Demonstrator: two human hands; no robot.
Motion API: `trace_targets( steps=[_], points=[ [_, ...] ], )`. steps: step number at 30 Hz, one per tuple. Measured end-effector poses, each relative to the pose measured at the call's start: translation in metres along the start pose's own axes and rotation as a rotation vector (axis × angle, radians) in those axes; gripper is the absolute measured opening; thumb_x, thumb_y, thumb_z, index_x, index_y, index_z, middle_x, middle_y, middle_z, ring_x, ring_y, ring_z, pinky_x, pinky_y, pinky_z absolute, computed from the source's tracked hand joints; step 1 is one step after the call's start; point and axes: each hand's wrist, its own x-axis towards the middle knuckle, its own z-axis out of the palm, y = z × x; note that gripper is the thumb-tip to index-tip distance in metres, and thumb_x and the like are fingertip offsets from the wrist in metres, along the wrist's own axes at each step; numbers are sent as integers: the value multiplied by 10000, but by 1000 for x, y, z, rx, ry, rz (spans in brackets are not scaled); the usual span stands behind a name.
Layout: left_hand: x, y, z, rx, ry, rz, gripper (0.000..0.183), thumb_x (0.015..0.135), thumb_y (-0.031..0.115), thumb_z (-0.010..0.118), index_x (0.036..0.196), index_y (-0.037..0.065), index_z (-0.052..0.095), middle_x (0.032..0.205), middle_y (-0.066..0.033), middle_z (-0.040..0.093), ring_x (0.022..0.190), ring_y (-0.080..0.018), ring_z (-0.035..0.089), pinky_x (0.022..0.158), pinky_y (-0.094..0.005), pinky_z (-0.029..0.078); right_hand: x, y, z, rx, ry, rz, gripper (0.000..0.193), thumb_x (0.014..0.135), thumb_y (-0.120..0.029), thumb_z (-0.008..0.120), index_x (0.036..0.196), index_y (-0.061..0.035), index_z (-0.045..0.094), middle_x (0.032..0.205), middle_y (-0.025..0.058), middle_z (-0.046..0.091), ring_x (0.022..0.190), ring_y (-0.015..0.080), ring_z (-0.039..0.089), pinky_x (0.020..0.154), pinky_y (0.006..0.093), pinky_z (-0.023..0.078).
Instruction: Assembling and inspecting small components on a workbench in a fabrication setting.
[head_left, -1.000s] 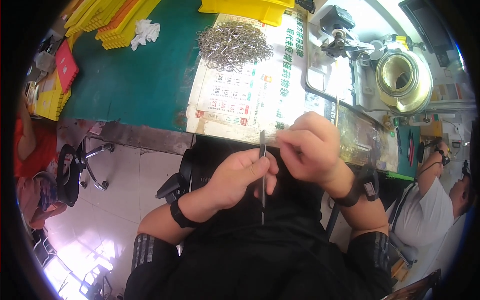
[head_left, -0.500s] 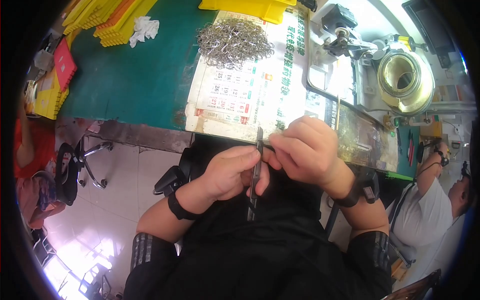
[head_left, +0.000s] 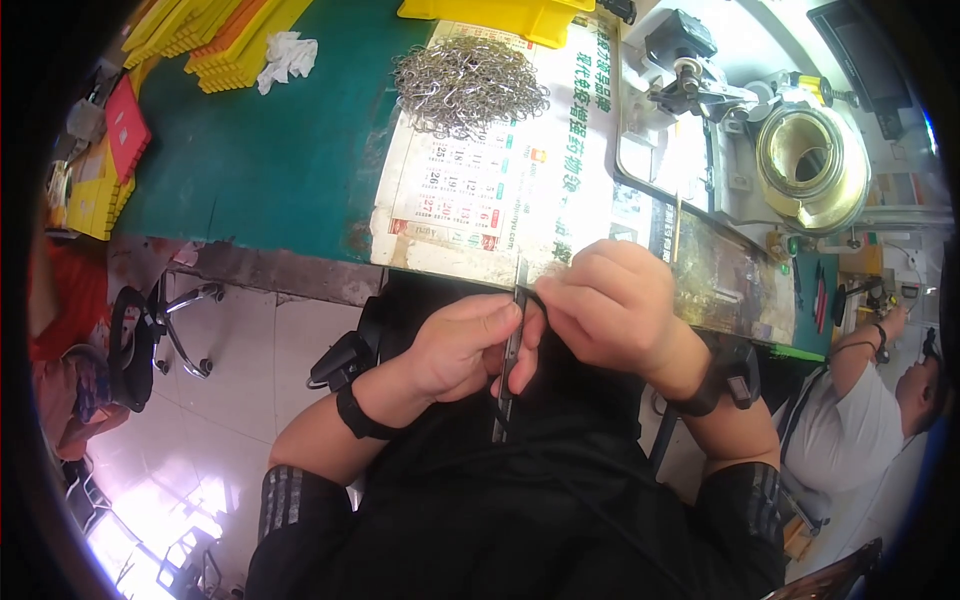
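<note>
My left hand (head_left: 460, 345) is closed round a long, slim, dark metal tool (head_left: 511, 355), which stands nearly upright in the picture, just off the table's front edge. Its exact kind does not show. Close by on the right, my right hand (head_left: 615, 305) is closed in a pinch beside the tool's upper part. A thin dark strand seems to run between the two hands, but what the right fingertips hold is hidden. Beyond both hands, a tangled heap of bent silvery wire pieces (head_left: 470, 85) lies on a printed calendar sheet (head_left: 440, 180).
A green mat (head_left: 260, 170) covers the table's left side, with crumpled white tissue (head_left: 287, 60) and yellow trays (head_left: 235, 50). A yellow bin (head_left: 490, 12) sits at the back. On the right are a machine (head_left: 690, 75) and a brass-coloured coil (head_left: 815, 165). People sit at either side.
My right hand has shifted slightly, and its fingertips sit a little lower by the tool. My left hand keeps its hold almost unchanged.
</note>
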Motion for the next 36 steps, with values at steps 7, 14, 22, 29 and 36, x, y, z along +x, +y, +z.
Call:
trace_targets(
  steps=[7, 14, 22, 29, 36],
  points=[
    [-1, -1, 3, 2, 24, -1, 379, 1078, 393, 443, 1034, 32, 547, 741, -128, 640, 637, -169, 605, 554, -258, 440, 4, 1, 2, -85, -42, 55, 185, 660, -66, 764, 831, -76, 692, 682, -1, 519, 598, 179, 551, 493, 334, 407],
    [-2, 3, 8, 13, 58, -8, 360, 1082, 371, 440, 1037, 29, 543, 750, -126, 638, 644, -165, 604, 556, -260, 440, 3, -1, 1, -61, -20, 37, 176, 669, -61, 752, 831, -79, 685, 683, 2, 519, 596, 180, 553, 481, 334, 403],
    [-3, 5, 11, 44, 111, -30, 340, 1087, 348, 434, 1031, 31, 541, 753, -119, 633, 640, -160, 601, 536, -250, 435, 6, -1, 4, -118, -32, 95, 160, 673, -75, 736, 821, -93, 679, 670, -3, 498, 588, 178, 543, 489, 335, 410],
    [-3, 5, 14, 41, 125, -25, 339, 1087, 350, 432, 1026, 35, 540, 754, -116, 632, 636, -159, 599, 532, -253, 431, 3, -1, 4, -106, 13, 103, 149, 682, -70, 745, 810, -98, 675, 679, -1, 507, 602, 184, 551, 497, 335, 408],
    [-3, 5, 14, 40, 127, -27, 344, 1088, 353, 427, 1023, 34, 540, 743, -113, 630, 630, -155, 594, 530, -249, 425, 7, 1, 4, -72, -18, 134, 131, 682, -59, 745, 784, -102, 676, 668, 5, 496, 589, 194, 547, 494, 341, 414]
  ],
)
